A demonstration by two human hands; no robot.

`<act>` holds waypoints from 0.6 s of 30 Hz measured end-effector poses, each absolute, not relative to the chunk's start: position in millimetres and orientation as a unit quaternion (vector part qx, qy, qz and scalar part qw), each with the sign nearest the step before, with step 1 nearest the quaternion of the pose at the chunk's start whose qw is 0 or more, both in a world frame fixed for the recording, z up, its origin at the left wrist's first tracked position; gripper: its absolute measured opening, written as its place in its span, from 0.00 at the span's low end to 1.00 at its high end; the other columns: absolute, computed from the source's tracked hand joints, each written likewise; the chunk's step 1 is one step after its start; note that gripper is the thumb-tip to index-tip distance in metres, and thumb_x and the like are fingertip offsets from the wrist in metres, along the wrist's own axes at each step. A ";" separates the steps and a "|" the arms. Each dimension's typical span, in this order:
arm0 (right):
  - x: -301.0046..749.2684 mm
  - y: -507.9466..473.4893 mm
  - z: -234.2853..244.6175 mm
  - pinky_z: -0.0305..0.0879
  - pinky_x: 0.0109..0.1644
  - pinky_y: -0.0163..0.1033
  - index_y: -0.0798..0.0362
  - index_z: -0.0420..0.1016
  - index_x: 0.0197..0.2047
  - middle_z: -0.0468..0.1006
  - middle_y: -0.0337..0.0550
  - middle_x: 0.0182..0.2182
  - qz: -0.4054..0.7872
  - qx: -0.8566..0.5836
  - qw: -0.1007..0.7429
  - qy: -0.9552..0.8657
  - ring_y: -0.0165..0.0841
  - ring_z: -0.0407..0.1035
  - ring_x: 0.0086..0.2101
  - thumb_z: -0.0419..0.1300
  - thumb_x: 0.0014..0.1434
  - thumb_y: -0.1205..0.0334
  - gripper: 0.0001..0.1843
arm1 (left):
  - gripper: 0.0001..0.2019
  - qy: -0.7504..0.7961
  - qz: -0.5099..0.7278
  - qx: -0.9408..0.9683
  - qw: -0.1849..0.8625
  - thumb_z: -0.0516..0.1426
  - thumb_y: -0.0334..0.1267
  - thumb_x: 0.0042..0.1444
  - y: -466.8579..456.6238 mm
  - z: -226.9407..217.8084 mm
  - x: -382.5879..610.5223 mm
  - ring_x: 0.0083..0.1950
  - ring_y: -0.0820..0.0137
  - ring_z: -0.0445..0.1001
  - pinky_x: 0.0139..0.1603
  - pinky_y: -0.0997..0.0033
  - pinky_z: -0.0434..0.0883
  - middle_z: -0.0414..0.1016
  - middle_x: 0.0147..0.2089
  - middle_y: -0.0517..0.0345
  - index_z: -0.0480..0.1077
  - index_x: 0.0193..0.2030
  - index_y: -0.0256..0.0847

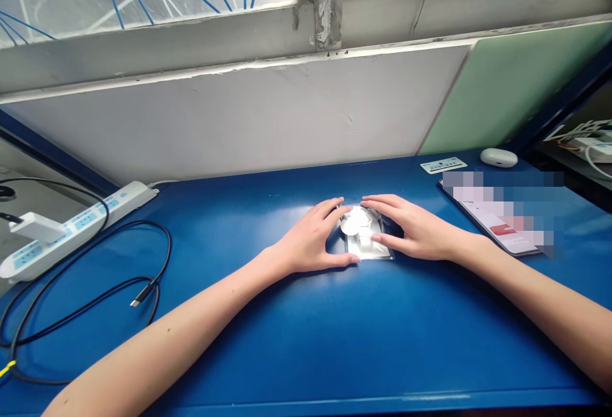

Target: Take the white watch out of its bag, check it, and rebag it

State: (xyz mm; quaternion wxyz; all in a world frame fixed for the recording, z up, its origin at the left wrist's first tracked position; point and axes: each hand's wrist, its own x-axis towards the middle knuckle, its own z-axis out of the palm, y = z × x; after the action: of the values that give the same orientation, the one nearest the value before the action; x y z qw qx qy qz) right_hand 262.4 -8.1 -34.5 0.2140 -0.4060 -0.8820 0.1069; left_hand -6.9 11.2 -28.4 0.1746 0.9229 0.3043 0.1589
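On the blue tabletop lies a small clear plastic packet (pixel 377 250) with shiny, whitish round pieces in it; glare hides what they are. My left hand (pixel 318 235) rests at the packet's left side, thumb and fingers apart in a wide curve. From the right, my right hand (pixel 406 226) reaches over the packet's edge, its thumb over the middle and its fingers along the far side. Both hands touch or nearly touch the packet, and neither is closed round it.
A white power strip (pixel 86 226) with a plugged-in charger (pixel 41 229) sits at the left, beside a looped black cable (pixel 165 232). To the right are a tablet-like device (pixel 497 226), partly pixelated, a card (pixel 444 165) and a white earbud case (pixel 498 158). A pale panel (pixel 239 117) stands behind.
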 end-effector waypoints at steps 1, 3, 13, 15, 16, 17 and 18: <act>263.1 -8.7 -34.0 0.66 0.63 0.58 0.55 0.62 0.69 0.67 0.61 0.65 0.109 -0.406 0.201 -0.885 0.52 0.63 0.63 0.59 0.64 0.48 0.35 | 0.42 0.302 0.166 0.922 0.178 0.65 0.57 0.53 11.4 -28.5 -7.0 0.74 0.49 0.53 0.71 0.46 0.59 0.53 0.73 0.36 0.58 0.68 0.38; 263.6 -9.6 -34.1 0.64 0.64 0.59 0.57 0.58 0.71 0.64 0.62 0.67 0.114 -0.410 0.181 -0.887 0.53 0.60 0.64 0.58 0.64 0.45 0.39 | 0.38 0.298 0.176 0.920 0.183 0.65 0.56 0.53 11.5 -28.6 -6.8 0.74 0.49 0.54 0.70 0.47 0.60 0.55 0.73 0.36 0.61 0.65 0.39; 262.8 -7.8 -34.7 0.60 0.67 0.58 0.57 0.55 0.72 0.61 0.61 0.68 0.131 -0.418 0.159 -0.885 0.53 0.57 0.66 0.57 0.64 0.43 0.41 | 0.27 0.290 0.203 0.913 0.201 0.67 0.53 0.51 11.7 -29.6 -6.0 0.72 0.48 0.58 0.67 0.46 0.63 0.63 0.67 0.33 0.64 0.50 0.41; 265.1 -7.5 -32.0 0.61 0.66 0.59 0.56 0.53 0.73 0.60 0.61 0.69 0.135 -0.414 0.149 -0.888 0.54 0.56 0.67 0.58 0.62 0.42 0.44 | 0.27 0.291 0.204 0.913 0.198 0.67 0.53 0.51 12.1 -30.3 -6.1 0.72 0.47 0.58 0.67 0.45 0.63 0.64 0.67 0.33 0.64 0.50 0.41; 266.5 -7.3 -30.9 0.61 0.66 0.60 0.56 0.52 0.74 0.59 0.61 0.70 0.137 -0.414 0.144 -0.888 0.55 0.56 0.67 0.59 0.61 0.41 0.46 | 0.28 0.293 0.203 0.914 0.196 0.67 0.53 0.51 12.3 -30.4 -6.1 0.72 0.47 0.58 0.66 0.44 0.63 0.64 0.67 0.33 0.64 0.51 0.41; 268.1 -7.0 -29.9 0.61 0.66 0.61 0.56 0.51 0.74 0.58 0.62 0.70 0.138 -0.415 0.138 -0.889 0.56 0.55 0.67 0.60 0.60 0.40 0.48 | 0.30 0.293 0.202 0.914 0.193 0.67 0.54 0.51 12.3 -30.4 -6.1 0.72 0.47 0.58 0.67 0.44 0.63 0.63 0.67 0.34 0.64 0.54 0.41; 269.5 -6.7 -29.4 0.60 0.66 0.62 0.57 0.50 0.74 0.56 0.63 0.70 0.138 -0.418 0.131 -0.888 0.57 0.54 0.67 0.61 0.59 0.38 0.50 | 0.32 0.292 0.200 0.916 0.189 0.67 0.54 0.51 12.3 -30.3 -6.1 0.72 0.48 0.58 0.67 0.45 0.63 0.63 0.68 0.35 0.63 0.57 0.41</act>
State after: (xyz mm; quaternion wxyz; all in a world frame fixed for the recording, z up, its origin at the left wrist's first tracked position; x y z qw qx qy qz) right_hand 269.5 -6.7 -29.4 0.1314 -0.4182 -0.8881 0.1381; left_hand -6.1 12.3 -30.3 0.1892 0.9160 0.2919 0.2000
